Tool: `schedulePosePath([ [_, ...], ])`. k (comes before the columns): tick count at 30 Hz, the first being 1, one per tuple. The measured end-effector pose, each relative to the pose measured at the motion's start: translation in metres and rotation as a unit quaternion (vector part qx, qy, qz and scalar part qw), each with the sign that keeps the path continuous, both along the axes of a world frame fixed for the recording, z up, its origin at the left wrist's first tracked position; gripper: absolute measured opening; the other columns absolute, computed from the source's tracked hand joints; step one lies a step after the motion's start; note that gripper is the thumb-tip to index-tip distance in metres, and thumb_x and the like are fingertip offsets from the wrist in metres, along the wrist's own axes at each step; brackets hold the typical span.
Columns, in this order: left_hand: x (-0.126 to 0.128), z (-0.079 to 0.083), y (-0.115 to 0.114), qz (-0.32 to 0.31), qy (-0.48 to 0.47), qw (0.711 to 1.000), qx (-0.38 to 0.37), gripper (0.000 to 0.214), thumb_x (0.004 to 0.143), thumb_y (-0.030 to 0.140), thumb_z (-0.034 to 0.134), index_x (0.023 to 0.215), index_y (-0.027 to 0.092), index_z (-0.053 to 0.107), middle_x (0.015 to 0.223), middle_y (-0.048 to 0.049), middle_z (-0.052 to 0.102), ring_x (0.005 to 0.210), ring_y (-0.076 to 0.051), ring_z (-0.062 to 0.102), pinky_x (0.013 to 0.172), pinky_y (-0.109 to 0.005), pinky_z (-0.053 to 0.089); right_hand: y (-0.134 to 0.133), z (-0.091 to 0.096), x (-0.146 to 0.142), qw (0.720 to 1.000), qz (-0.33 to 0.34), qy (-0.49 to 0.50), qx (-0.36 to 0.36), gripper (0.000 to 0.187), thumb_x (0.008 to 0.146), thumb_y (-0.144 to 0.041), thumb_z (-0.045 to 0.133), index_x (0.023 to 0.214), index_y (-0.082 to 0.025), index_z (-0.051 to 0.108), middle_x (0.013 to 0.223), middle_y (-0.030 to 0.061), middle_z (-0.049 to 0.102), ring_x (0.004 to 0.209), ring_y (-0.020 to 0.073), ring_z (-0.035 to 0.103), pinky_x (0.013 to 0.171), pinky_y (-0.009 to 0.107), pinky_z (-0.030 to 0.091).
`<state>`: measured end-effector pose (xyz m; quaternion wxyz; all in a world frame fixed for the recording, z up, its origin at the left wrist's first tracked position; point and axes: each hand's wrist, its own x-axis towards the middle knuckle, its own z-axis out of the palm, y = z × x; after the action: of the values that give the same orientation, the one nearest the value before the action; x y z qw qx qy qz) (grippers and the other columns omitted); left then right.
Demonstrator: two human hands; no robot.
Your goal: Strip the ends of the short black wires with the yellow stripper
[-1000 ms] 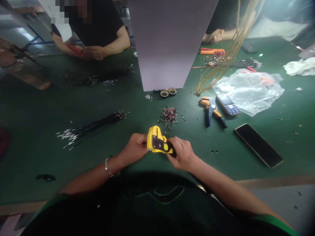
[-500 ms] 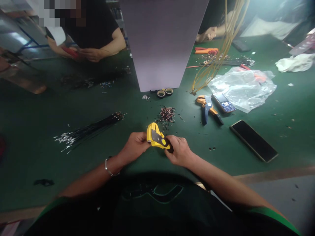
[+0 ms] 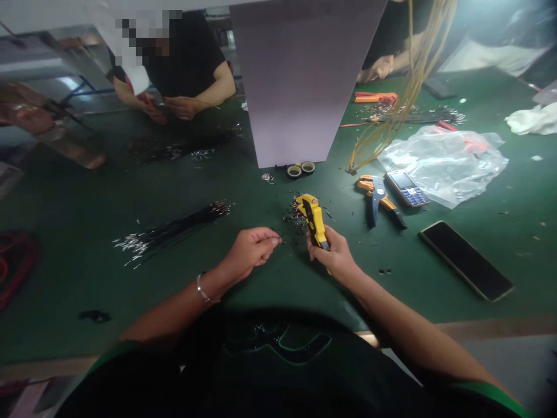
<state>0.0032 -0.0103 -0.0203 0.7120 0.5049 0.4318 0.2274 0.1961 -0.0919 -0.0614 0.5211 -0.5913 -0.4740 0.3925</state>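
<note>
My right hand (image 3: 331, 253) grips a yellow and black automatic wire stripper (image 3: 313, 219), held upright with its head pointing away from me over a heap of cut wire pieces (image 3: 296, 216). My left hand (image 3: 250, 252) is pinched at the fingertips around a thin dark wire (image 3: 281, 239), a short way left of the stripper's head. The wire's far end is too small to follow. A loose bundle of black wires with bare silver ends (image 3: 172, 229) lies to the left of my left hand.
A blue and orange wire stripper (image 3: 376, 197), a keypad phone (image 3: 407, 188), a smartphone (image 3: 465, 261), a plastic bag (image 3: 444, 165), tape rolls (image 3: 301, 169) and hanging tan wires (image 3: 391, 116) surround a green work mat (image 3: 87, 290). A grey panel (image 3: 296, 75) stands ahead, with co-workers' hands beyond.
The stripper has passed fully into my right hand and turned upright, moving away from me. My left hand has let go of it and now pinches a thin wire.
</note>
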Motion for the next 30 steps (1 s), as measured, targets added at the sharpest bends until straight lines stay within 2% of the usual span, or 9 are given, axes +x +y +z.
schedulePosePath([
  [2,0.0,0.001,0.002,0.011,0.001,1.0,0.002,0.019,0.067,0.029,0.075,0.074,0.013,0.067,0.045,0.0055,0.043,0.038,-0.003,0.031,0.036,-0.018,0.018,0.002,0.004,0.005,0.993,0.037,0.115,-0.016,0.026,0.064,-0.018,0.057,0.09,-0.017,0.055,0.069,-0.0015,0.057,0.054,0.014,0.054,0.054,0.03,0.047],
  [4,0.0,0.002,0.003,0.021,0.002,1.0,0.005,0.02,0.066,0.029,0.076,0.073,0.012,0.067,0.043,0.0057,0.043,0.038,-0.003,0.031,0.037,-0.018,0.018,0.003,0.007,0.009,0.981,0.068,0.18,-0.018,0.03,0.062,-0.016,0.056,0.092,-0.016,0.055,0.076,0.0007,0.06,0.059,0.0151,0.058,0.059,0.032,0.049],
  [11,-0.001,-0.008,0.015,0.053,0.003,0.998,0.026,0.021,0.067,0.028,0.075,0.075,0.011,0.067,0.048,0.0032,0.05,0.037,-0.002,0.033,0.035,-0.017,0.017,0.005,0.012,0.015,0.968,0.114,0.223,-0.032,0.036,0.06,-0.014,0.06,0.096,-0.014,0.056,0.081,0.0037,0.063,0.065,0.0174,0.061,0.064,0.035,0.048],
  [22,-0.005,-0.026,0.03,0.101,-0.024,0.994,0.038,0.02,0.064,0.025,0.074,0.072,0.01,0.065,0.042,0.005,0.045,0.034,-0.002,0.029,0.034,-0.018,0.014,0.01,0.004,0.026,0.97,0.043,0.237,0.023,0.038,0.063,-0.016,0.063,0.101,-0.016,0.059,0.083,0.0024,0.064,0.065,0.0176,0.06,0.065,0.036,0.049],
  [30,-0.003,-0.035,0.03,0.133,-0.042,0.988,0.062,0.019,0.063,0.025,0.074,0.071,0.01,0.065,0.042,0.0051,0.045,0.035,-0.003,0.029,0.034,-0.017,0.015,0.009,0.002,0.019,0.967,0.025,0.254,0.03,0.039,0.061,-0.015,0.062,0.099,-0.017,0.058,0.08,0.0003,0.064,0.063,0.0168,0.06,0.063,0.035,0.049],
])
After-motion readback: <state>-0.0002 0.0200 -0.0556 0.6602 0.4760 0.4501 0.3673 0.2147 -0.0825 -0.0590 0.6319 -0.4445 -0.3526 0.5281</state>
